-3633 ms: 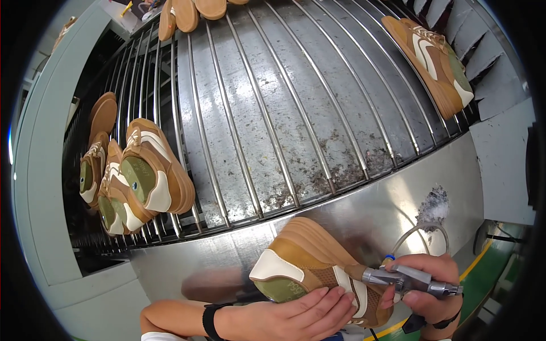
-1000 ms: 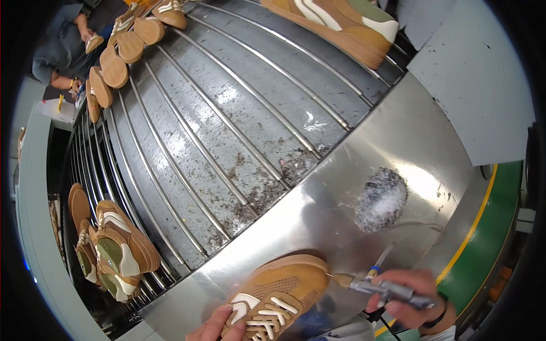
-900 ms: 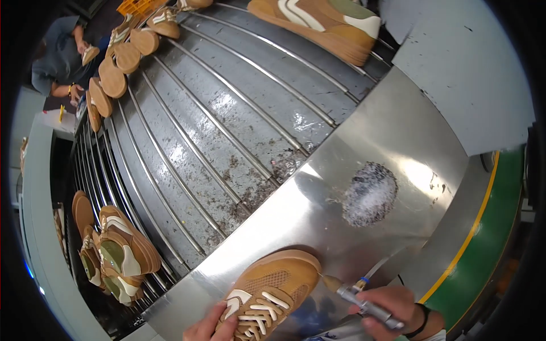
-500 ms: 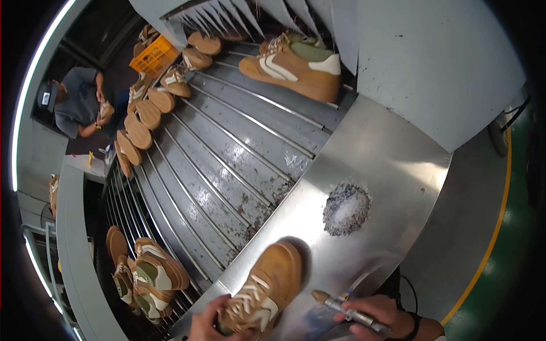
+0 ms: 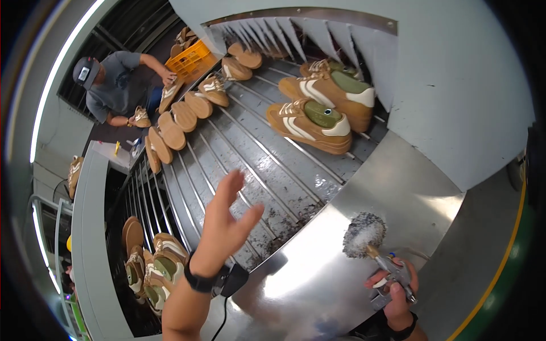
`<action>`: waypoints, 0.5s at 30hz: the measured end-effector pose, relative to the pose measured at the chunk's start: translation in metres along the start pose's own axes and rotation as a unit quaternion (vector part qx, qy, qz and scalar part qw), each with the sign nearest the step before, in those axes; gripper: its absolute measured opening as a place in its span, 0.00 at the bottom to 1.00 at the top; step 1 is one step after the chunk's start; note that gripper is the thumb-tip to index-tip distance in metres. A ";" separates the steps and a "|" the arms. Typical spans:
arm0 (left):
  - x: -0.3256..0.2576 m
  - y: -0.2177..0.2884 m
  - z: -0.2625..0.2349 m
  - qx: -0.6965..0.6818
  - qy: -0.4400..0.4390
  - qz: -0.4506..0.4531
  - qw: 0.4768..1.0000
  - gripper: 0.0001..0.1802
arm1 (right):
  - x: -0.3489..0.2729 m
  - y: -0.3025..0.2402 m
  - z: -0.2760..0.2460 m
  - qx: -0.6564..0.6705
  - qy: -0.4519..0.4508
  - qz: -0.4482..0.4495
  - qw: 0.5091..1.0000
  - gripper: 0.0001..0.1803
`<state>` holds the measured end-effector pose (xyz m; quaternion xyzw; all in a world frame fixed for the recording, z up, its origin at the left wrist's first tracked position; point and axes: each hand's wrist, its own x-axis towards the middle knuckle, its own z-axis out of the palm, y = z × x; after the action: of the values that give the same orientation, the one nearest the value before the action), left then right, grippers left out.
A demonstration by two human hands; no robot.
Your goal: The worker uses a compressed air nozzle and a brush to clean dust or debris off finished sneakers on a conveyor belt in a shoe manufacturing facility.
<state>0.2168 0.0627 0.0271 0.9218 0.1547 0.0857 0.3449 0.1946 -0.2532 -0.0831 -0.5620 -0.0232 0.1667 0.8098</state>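
My left hand [image 5: 226, 227] is raised over the metal rods, fingers and thumb apart, holding nothing. In my right hand [image 5: 399, 304] is a metal air gun [image 5: 384, 263] with a brass-coloured tip. That tip is at the edge of a patch of grey-and-white fluff [image 5: 364, 236] on the shiny metal sheet [image 5: 318, 250]. Beyond my left hand a tan sneaker [image 5: 313, 128] with white stripes and a green lining sits on the rods. Another tan sneaker [image 5: 335, 91] stands right behind it, near the slitted curtain.
Several tan shoes line the far-left side of the rods [image 5: 239, 142]; some show their soles [image 5: 172, 131]. More sneakers [image 5: 165, 267] stand at the near left. A slitted white curtain [image 5: 318, 34] hangs at the back. A co-worker [image 5: 122, 85] handles shoes beside an orange crate [image 5: 190, 58].
My left hand has let go of the sneaker and moved up and forward, opening. The sneaker now stands on the rods. My right hand brought the air gun to the fluff. The view has shifted.
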 end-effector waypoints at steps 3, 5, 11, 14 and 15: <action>-0.076 -0.037 -0.047 0.307 0.077 -0.021 0.948 0.38 | 0.001 0.011 -0.001 0.001 0.007 -0.006 1.000 0.33; -0.121 -0.077 -0.068 0.362 0.151 -0.047 0.919 0.38 | -0.005 0.007 -0.012 0.017 0.024 -0.023 0.999 0.33; -0.245 -0.117 -0.119 0.147 0.346 -0.320 0.870 0.31 | -0.005 0.028 -0.014 0.040 0.036 -0.016 0.998 0.33; -0.250 -0.110 -0.127 -0.190 0.381 -0.414 0.805 0.28 | -0.003 0.023 -0.009 0.021 0.035 -0.020 0.999 0.32; -0.246 -0.109 -0.131 -0.193 0.386 -0.412 0.802 0.28 | -0.004 0.021 -0.007 0.007 0.047 -0.021 0.999 0.31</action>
<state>-0.0733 0.1361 0.0404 0.5761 0.6205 0.3124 0.4306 0.1874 -0.2545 -0.1048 -0.5627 0.0046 0.1234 0.8174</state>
